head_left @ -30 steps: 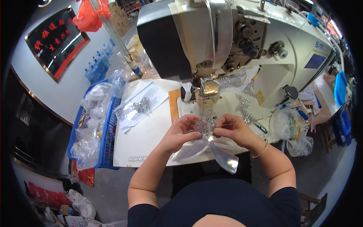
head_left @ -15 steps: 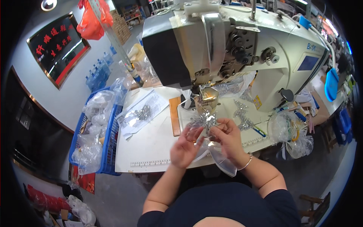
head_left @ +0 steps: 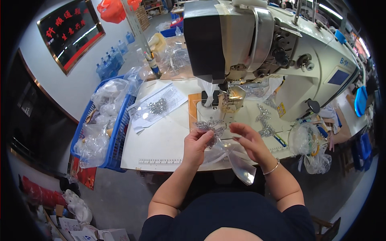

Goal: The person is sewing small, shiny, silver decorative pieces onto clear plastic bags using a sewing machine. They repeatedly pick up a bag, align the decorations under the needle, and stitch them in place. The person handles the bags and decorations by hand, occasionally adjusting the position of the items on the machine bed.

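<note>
In front of the sewing machine's needle area, my left hand is closed, pinching the edge of a glittering silver piece between thumb and fingers. The piece fans out like a bow, and its exact kind is unclear. From it a clear plastic strip hangs over the table's front edge. Just to the right, my right hand is open with fingers spread, apart from the piece. Behind both hands stands the white sewing machine, its presser foot lit.
On the table, a clear bag of silver pieces lies over paper at left. More glittering pieces and a thread snipper lie right. A blue basket of plastic bags adjoins the left edge; bundled plastic sits right.
My right hand has let go of the silver piece and drawn away to the right. My left hand now pinches it, a bit lower and farther from the needle. The head view has shifted.
</note>
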`<state>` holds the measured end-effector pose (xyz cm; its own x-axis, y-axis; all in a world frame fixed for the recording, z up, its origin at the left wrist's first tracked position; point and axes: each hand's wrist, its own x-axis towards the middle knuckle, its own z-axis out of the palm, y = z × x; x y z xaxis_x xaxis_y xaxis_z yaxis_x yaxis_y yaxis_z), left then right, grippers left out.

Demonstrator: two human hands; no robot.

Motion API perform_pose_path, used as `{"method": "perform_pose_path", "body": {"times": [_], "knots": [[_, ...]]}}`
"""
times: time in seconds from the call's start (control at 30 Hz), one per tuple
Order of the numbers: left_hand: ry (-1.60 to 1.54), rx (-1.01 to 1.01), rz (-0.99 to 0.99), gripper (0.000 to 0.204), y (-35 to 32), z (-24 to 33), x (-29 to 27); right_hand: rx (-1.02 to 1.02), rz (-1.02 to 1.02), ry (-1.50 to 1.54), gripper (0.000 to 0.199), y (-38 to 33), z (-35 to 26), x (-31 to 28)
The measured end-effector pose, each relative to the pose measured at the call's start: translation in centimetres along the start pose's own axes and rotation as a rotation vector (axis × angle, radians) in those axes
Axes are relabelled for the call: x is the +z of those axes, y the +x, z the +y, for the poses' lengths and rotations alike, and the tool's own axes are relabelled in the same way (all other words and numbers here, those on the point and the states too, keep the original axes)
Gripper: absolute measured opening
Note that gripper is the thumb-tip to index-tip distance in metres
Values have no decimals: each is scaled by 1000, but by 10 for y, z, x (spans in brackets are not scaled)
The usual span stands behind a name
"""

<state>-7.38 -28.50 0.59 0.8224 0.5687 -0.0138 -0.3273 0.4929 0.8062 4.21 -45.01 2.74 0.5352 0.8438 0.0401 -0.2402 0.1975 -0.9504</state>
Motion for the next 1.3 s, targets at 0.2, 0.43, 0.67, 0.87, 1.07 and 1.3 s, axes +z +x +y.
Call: {"method": "perform_pose_path", "body": {"times": [0.2, 0.43, 0.67, 0.87, 1.07, 1.3], "knots": [[185, 113, -88, 21, -3, -3, 4, -297, 68, -440, 28, 12, -2, 25], [-76, 105, -291, 65, -42, -6, 24, -1321, 126, -1439, 33, 7, -9, 42], [-470, 31, -195, 38, -29, -22, 5, -1160, 52, -1343, 33, -5, -1, 44], [-412, 93, -230, 28, -28, -25, 6, -353, 392, -333, 70, 12, -1, 5], [-228, 101, -51, 34, -32, -24, 10, -51, 99, 175, 49, 14, -10, 13], [-326, 49, -67, 40, -37, -19, 11, -58, 174, 204, 37, 18, 5, 11]]}}
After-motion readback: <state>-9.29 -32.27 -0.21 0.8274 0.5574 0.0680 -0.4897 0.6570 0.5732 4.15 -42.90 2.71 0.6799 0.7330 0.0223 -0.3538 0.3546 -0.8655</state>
